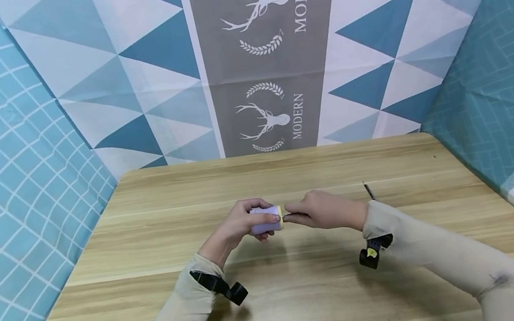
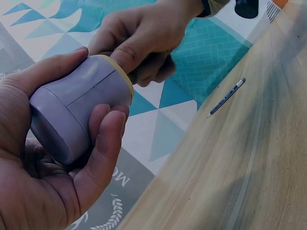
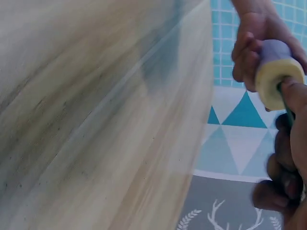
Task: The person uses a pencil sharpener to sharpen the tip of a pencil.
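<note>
Watching remotely, I see left hand (image 1: 242,223) gripping lilac cylinder (image 2: 79,96), likely bracing it | right hand (image 1: 325,210) pinching green stick (image 3: 287,103) at its yellow 3-o'clock end (image 3: 266,85), head view | pencil (image 2: 227,97) beyond

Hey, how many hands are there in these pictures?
2: the left hand grips the lilac, yellow-ended cylinder; the right hand pinches a thin green stick at that end. No hand looks hidden.

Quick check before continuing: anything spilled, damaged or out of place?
A dark mark on the right sleeve, near the elbow, stands out against the plain fabric; stain or print, I cannot tell. No spill or damage shows around the lavender object in the left hand.
</note>
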{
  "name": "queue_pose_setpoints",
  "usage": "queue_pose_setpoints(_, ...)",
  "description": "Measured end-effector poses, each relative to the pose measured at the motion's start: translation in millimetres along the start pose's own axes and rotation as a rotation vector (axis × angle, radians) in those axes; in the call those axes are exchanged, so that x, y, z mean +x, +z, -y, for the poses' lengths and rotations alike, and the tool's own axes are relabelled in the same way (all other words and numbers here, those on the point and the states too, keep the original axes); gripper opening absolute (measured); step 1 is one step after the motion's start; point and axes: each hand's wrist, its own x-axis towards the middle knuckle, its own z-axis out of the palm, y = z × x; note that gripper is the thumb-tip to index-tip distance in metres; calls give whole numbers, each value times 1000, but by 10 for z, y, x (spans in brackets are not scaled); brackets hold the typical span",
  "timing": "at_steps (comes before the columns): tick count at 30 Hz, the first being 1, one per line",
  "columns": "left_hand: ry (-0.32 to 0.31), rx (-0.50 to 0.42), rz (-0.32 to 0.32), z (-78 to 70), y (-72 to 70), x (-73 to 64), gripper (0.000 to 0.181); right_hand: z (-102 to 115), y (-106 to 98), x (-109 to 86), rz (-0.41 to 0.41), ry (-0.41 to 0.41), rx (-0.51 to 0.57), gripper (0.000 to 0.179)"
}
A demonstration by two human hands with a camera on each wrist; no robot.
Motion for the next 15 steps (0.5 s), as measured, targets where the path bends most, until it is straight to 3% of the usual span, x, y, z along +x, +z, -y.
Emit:
queue_pose_setpoints(10,-2,-12,35,22,-3,-16,25,4,-84,39,251,562,794,34)
queue_pose_setpoints(15,29,10,45,27,-14,-6,26,-50,-60,19,305,731,1171,26)
